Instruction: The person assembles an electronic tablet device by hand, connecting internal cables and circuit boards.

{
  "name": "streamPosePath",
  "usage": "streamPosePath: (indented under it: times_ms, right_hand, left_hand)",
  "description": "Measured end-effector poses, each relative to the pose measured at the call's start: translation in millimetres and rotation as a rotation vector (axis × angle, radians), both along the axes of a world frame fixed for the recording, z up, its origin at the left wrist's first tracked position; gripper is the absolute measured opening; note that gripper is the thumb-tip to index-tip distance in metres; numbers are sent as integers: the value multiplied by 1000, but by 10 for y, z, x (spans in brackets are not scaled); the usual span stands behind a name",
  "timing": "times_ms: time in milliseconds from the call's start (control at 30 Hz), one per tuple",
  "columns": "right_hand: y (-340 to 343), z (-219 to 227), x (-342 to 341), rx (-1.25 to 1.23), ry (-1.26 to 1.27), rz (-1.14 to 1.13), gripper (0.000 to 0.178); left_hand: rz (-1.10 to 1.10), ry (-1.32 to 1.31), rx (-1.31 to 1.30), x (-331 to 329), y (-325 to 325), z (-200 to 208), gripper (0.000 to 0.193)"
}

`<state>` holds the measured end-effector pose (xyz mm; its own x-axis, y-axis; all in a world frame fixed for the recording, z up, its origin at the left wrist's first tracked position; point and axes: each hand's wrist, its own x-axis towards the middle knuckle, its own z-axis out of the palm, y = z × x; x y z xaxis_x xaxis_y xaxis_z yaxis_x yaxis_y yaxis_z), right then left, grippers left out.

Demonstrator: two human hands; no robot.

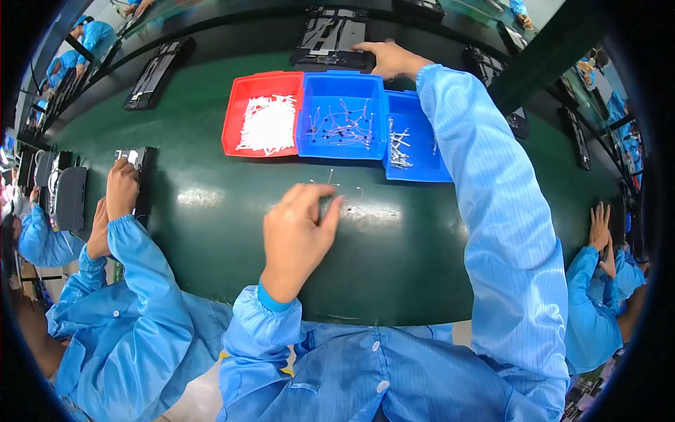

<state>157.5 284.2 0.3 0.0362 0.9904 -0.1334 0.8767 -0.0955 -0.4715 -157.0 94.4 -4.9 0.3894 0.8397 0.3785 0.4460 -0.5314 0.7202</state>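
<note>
My right hand (395,59) reaches far over the blue bins, its index finger stretched onto the right edge of a flat black-and-grey electronic unit (327,35). Its other fingers are partly hidden. My left hand (299,232) is above the green tabletop, fingers curled, thumb and index tips nearly together; anything between them is too small and blurred to make out. Thin short wires (361,190) lie by those fingertips. Beyond them is a red bin (230,116) of white strips, a blue bin (306,105) of thin wires with dark ends, and a second blue bin (429,169) with small metallic pieces.
More flat units lie along the far side, one at the left (158,74) and one at the right (485,67). A dark post (548,49) rises at the right. Co-workers in blue sit close on both sides; the left one's hand (123,186) touches another unit (144,165).
</note>
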Motion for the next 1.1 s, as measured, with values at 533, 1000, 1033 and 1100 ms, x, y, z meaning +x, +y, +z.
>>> streamPosePath:
  times_ms: [533,1000,1033,1100]
  right_hand:
    - [321,88,-430,90,1110,-542,28]
    - [-3462,986,-495,513,848,-287,80]
    - [-3906,849,-457,458,799,-363,89]
    - [-4722,609,-474,362,851,-516,94]
  left_hand:
    - [-52,140,48,-149,99,-123,23]
    - [-130,-108,-80,-125,34,68,9]
    - [-146,-145,-114,-110,18,63,8]
    - [-203,-316,-223,-44,-16,66,5]
